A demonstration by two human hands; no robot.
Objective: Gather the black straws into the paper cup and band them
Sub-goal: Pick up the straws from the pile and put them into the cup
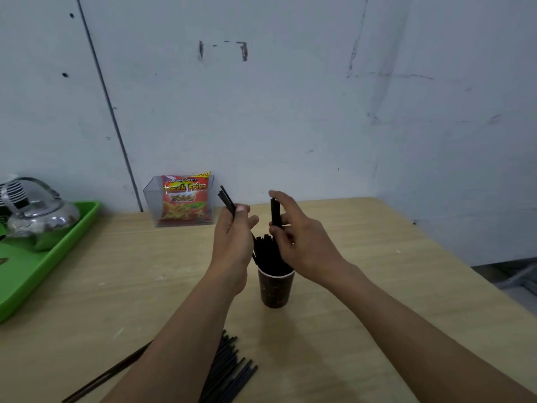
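A dark paper cup (275, 292) stands upright in the middle of the wooden table (363, 271), with several black straws (268, 253) poking out of it. My left hand (234, 237) grips a few black straws (227, 199) that stick up above its thumb, just left of the cup. My right hand (299, 237) pinches a small bunch of black straws (275, 212) upright over the cup, index finger stretched out above their tops. A loose pile of black straws (229, 370) lies on the table near me, partly hidden by my left forearm.
A clear plastic box (151, 205) holding a red French fries bag (186, 199) stands at the wall. A green tray (46, 257) with a metal kettle (37, 213) sits at the left. The table's right edge drops off to the floor.
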